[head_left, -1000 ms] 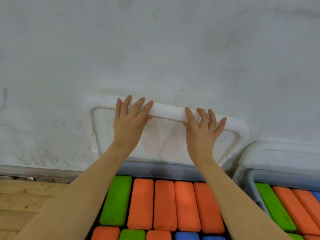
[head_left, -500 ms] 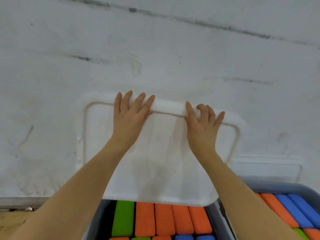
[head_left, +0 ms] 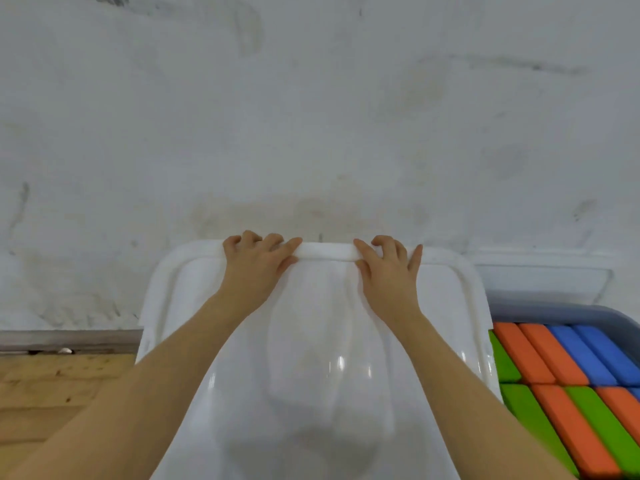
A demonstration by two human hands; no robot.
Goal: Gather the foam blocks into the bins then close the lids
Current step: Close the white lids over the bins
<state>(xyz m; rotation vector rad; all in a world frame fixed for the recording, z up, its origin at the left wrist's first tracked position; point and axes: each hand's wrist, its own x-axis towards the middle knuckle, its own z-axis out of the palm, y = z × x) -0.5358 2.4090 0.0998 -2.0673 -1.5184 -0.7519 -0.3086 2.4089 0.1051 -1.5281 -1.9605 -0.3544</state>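
A white plastic lid (head_left: 311, 375) fills the middle of the view and covers the left bin, whose blocks are hidden under it. My left hand (head_left: 254, 268) and my right hand (head_left: 388, 271) both grip the lid's far edge, fingers curled over the rim, thumbs on its near side. To the right, an open grey bin (head_left: 554, 311) holds orange, green and blue foam blocks (head_left: 561, 375) laid in rows. Its own white lid (head_left: 540, 275) stands raised against the wall behind it.
A scuffed white wall (head_left: 311, 116) rises directly behind both bins. A grey skirting strip (head_left: 69, 339) runs along its foot at the left, with wooden floor (head_left: 62, 393) in front of it.
The left bin's lid has swung down from leaning on the wall to lying over the bin, hiding its blocks. My fingers have curled over its far edge. The view shifted left-to-right, showing more of the right bin.
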